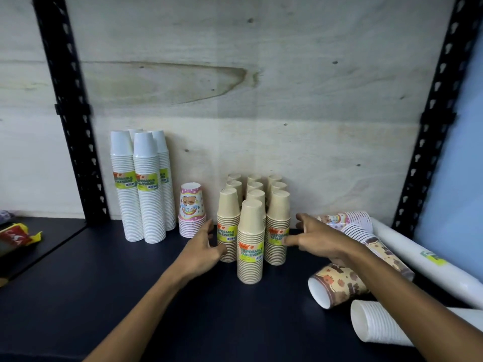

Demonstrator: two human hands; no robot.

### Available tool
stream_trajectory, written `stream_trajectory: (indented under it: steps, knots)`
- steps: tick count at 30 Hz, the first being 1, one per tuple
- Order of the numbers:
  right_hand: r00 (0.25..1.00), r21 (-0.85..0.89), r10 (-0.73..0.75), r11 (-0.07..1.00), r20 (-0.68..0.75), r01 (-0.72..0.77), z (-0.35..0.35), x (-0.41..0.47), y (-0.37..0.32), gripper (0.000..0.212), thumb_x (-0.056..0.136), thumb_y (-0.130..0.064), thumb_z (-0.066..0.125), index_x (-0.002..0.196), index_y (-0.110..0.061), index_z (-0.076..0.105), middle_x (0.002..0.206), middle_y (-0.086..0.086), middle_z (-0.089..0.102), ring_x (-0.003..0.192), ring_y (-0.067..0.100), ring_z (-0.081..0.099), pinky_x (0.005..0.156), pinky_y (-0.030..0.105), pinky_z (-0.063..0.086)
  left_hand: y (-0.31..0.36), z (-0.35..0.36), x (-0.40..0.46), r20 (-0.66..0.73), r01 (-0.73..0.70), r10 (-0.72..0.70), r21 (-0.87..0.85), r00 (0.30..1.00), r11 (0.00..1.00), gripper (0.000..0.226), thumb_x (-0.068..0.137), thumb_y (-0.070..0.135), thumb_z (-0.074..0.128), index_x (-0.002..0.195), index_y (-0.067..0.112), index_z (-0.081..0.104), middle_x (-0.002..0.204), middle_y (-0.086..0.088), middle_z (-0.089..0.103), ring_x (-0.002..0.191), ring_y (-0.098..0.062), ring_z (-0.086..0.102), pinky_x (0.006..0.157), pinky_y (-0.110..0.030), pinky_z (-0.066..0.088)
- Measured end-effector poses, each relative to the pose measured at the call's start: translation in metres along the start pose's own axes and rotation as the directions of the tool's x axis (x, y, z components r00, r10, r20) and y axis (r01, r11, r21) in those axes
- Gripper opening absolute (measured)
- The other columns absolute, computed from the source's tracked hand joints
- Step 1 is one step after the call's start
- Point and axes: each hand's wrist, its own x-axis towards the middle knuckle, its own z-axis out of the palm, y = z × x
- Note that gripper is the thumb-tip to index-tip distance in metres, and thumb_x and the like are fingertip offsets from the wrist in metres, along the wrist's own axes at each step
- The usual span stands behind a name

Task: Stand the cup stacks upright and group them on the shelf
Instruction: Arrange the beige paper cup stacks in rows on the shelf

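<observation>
The left hand (202, 246) was held with fingers spread and only loosely bent against the left side of the group of tan cup stacks (252, 226), its thumb touching the front-left stack; nothing was gripped. The right hand (313, 236) was likewise spread, its thumb laid against the label of the front-right tan stack, fingers reaching behind; whether they touched could not be told. The tan stacks were stood upright, rims down, in a tight cluster near the back panel (261, 87), with one stack (250, 244) set forward of the rest. Just left of them a pink patterned stack (190, 212) was stood upright, and farther left a group of tall white stacks (142, 189). On the right, patterned stacks (339, 283) and long white stacks (418, 262) were left lying on their sides, reaching the right upright (428, 126). A broad stretch of dark shelf (104, 296) was left open in front, toward the near edge.
</observation>
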Motion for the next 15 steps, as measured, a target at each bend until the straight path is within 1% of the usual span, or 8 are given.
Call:
stream_trajectory:
  steps: [1, 2, 4, 6, 8, 9, 11, 15]
  knots:
    - [1.0, -0.025, -0.004, 1.0, 0.019, 0.005, 0.002, 0.004, 0.002, 0.121, 0.056, -0.055, 0.079, 0.157, -0.023, 0.02, 0.16, 0.002, 0.035, 0.137, 0.024, 0.046, 0.112, 0.045, 0.041, 0.0, 0.0, 0.004, 0.042, 0.0, 0.0, -0.014, 0.999, 1.0, 0.097, 0.071, 0.031, 0.069, 0.155, 0.024, 0.02, 0.148, 0.012, 0.044, 0.136, -0.01, 0.043, 0.113, -0.039, 0.039]
    - [0.999, -0.034, -0.013, 0.999, 0.03, 0.014, 0.004, 0.009, 0.006, 0.119, 0.054, -0.058, 0.079, 0.155, -0.024, 0.025, 0.156, 0.0, 0.041, 0.136, 0.021, 0.047, 0.112, 0.044, 0.042, -0.001, 0.001, 0.008, 0.073, 0.002, -0.001, -0.025, 0.997, 1.0, 0.094, 0.072, 0.028, 0.071, 0.153, 0.024, 0.024, 0.144, 0.012, 0.05, 0.133, -0.009, 0.047, 0.113, -0.039, 0.04]
    - [0.998, -0.008, -0.04, 0.999, 0.046, 0.04, 0.007, 0.016, 0.011, 0.106, 0.052, -0.057, 0.08, 0.146, -0.028, 0.04, 0.145, -0.007, 0.053, 0.128, 0.014, 0.053, 0.111, 0.042, 0.042, -0.003, 0.002, 0.014, 0.109, -0.013, 0.012, 0.008, 0.994, 1.0, 0.077, 0.079, 0.02, 0.072, 0.147, 0.025, 0.036, 0.132, 0.013, 0.061, 0.123, -0.005, 0.056, 0.111, -0.037, 0.042]
    - [0.995, 0.041, -0.079, 0.996, 0.069, 0.076, 0.009, 0.017, 0.011, 0.084, 0.063, -0.046, 0.083, 0.138, -0.031, 0.049, 0.137, -0.012, 0.059, 0.124, 0.011, 0.055, 0.112, 0.042, 0.042, -0.004, 0.003, 0.017, 0.112, -0.04, 0.035, 0.035, 0.993, 0.999, 0.067, 0.083, 0.022, 0.073, 0.142, 0.026, 0.043, 0.126, 0.015, 0.065, 0.118, -0.003, 0.06, 0.11, -0.038, 0.044]
    - [0.993, 0.097, -0.099, 0.991, 0.069, 0.092, 0.01, 0.018, 0.009, 0.064, 0.079, -0.029, 0.08, 0.136, -0.03, 0.052, 0.131, -0.011, 0.064, 0.122, 0.012, 0.058, 0.11, 0.043, 0.045, -0.004, 0.003, 0.018, 0.11, -0.053, 0.047, 0.052, 0.993, 0.997, 0.062, 0.086, 0.023, 0.073, 0.141, 0.025, 0.044, 0.126, 0.013, 0.065, 0.118, -0.004, 0.06, 0.109, -0.037, 0.045]
    - [0.992, 0.122, -0.098, 0.989, 0.08, 0.088, 0.011, 0.019, 0.01, 0.057, 0.084, -0.023, 0.077, 0.135, -0.028, 0.053, 0.128, -0.009, 0.066, 0.12, 0.012, 0.06, 0.109, 0.043, 0.046, -0.004, 0.004, 0.018, 0.105, -0.058, 0.052, 0.057, 0.993, 0.997, 0.062, 0.087, 0.023, 0.072, 0.141, 0.024, 0.043, 0.127, 0.013, 0.065, 0.118, -0.005, 0.06, 0.109, -0.037, 0.046]
    - [0.992, 0.144, -0.094, 0.986, 0.089, 0.08, 0.011, 0.022, 0.009, 0.051, 0.085, -0.019, 0.075, 0.131, -0.028, 0.056, 0.124, -0.008, 0.068, 0.118, 0.014, 0.062, 0.108, 0.044, 0.048, -0.005, 0.004, 0.018, 0.097, -0.066, 0.061, 0.057, 0.993, 0.996, 0.061, 0.087, 0.023, 0.072, 0.141, 0.023, 0.044, 0.127, 0.013, 0.064, 0.118, -0.005, 0.06, 0.109, -0.036, 0.046]
    - [0.99, 0.165, -0.096, 0.983, 0.107, 0.078, 0.01, 0.027, 0.011, 0.047, 0.085, -0.017, 0.075, 0.128, -0.029, 0.058, 0.122, -0.008, 0.07, 0.117, 0.016, 0.063, 0.105, 0.045, 0.05, -0.008, 0.005, 0.019, 0.097, -0.082, 0.078, 0.042, 0.992, 0.996, 0.062, 0.086, 0.026, 0.073, 0.141, 0.024, 0.043, 0.127, 0.014, 0.065, 0.119, -0.003, 0.059, 0.109, -0.037, 0.046]
